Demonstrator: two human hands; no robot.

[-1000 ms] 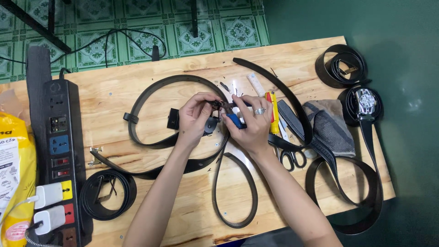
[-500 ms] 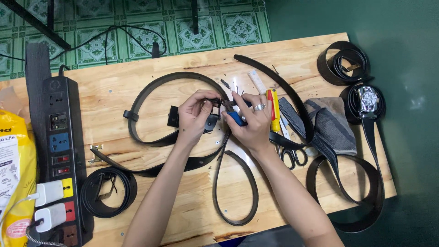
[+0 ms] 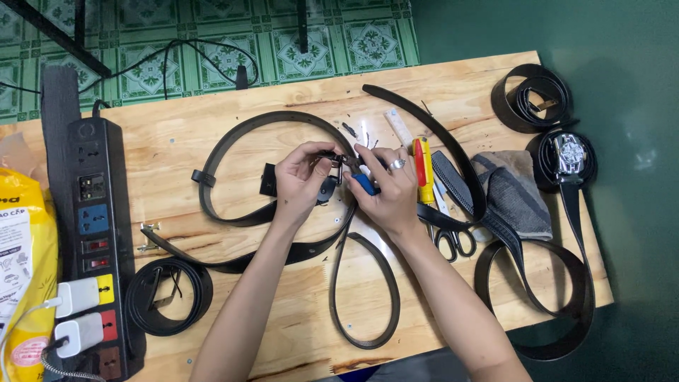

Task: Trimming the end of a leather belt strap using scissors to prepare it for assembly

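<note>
Little has moved since earlier: left hand point(image 3: 300, 182) still pinches belt buckle point(image 3: 329, 170), right hand point(image 3: 385, 191) closed on blue-handled tool point(image 3: 364, 182). I judge the strap limp; grip at the rigid buckle.

Over the last second almost nothing has shifted: the left hand point(image 3: 300, 180) and the right hand point(image 3: 385, 191) have drawn a touch closer together over the belt buckle point(image 3: 331, 170), the fingers pinching it more tightly, with the blue-handled tool point(image 3: 366, 184) tucked slightly lower.
</note>
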